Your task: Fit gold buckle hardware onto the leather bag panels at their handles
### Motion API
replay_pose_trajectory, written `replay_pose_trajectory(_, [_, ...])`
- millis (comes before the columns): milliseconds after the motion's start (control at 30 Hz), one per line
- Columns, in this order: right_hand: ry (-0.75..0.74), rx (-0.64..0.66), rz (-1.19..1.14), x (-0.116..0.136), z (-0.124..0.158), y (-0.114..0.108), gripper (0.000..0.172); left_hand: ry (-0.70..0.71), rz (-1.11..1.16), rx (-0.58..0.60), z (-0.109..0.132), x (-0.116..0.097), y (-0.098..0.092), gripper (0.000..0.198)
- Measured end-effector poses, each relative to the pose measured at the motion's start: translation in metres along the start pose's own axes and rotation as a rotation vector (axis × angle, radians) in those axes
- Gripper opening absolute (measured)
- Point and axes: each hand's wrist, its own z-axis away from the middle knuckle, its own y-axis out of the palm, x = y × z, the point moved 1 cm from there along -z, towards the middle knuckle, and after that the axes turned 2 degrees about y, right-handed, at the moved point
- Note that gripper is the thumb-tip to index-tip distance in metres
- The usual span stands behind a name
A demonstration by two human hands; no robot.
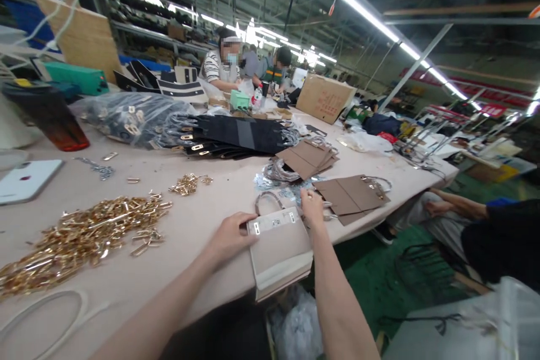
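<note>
A beige handbag panel (280, 244) with a looped handle (269, 201) and metal-edged slots lies at the table's front edge, layered with more material beneath. My left hand (232, 236) grips its left edge near the top, thumb above and fingers at the side. By the upper right corner is my right hand (312, 207), its fingers curled in; whatever they pinch is too small to make out. Just beyond that hand are small silvery pieces (287, 192). To its right rests a stack of brown bag panels (352, 194) with handles.
Gold metal fittings (93, 236) are heaped on the left of the table. Black bag pieces (240, 134) lie stacked behind, beside a plastic-wrapped bundle (130, 115). A phone (29, 180) and a dark cup (50, 115) are far left. Co-workers (221, 64) work across; another person (464, 219) sits right.
</note>
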Motion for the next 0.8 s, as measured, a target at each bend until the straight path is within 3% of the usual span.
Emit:
replay_pose_trajectory(167, [-0.113, -0.014, 0.110, 0.007, 0.012, 0.004, 0.043, 0.069, 0.023, -0.044, 0.004, 0.002, 0.002, 0.052])
replay_pose_trajectory(267, [-0.213, -0.096, 0.174, 0.016, 0.026, -0.010, 0.044, 0.117, 0.032, -0.053, 0.005, 0.003, 0.003, 0.049])
replay_pose_trajectory(367, [-0.204, -0.134, 0.151, 0.020, 0.055, -0.032, 0.042, 0.146, 0.015, -0.060, 0.007, 0.004, 0.004, 0.047])
replay_pose_trajectory(500, [-0.036, -0.124, 0.139, 0.005, 0.116, -0.061, 0.046, 0.197, -0.015, -0.087, 0.009, 0.008, 0.005, 0.045])
replay_pose_trajectory(633, [0.212, -0.107, 0.155, -0.037, 0.180, -0.085, 0.059, 0.244, -0.088, -0.119, 0.011, 0.009, 0.006, 0.041])
replay_pose_trajectory(800, [0.406, 0.180, 0.113, -0.079, 0.226, -0.102, 0.070, 0.244, -0.110, -0.127, 0.013, 0.006, 0.007, 0.038])
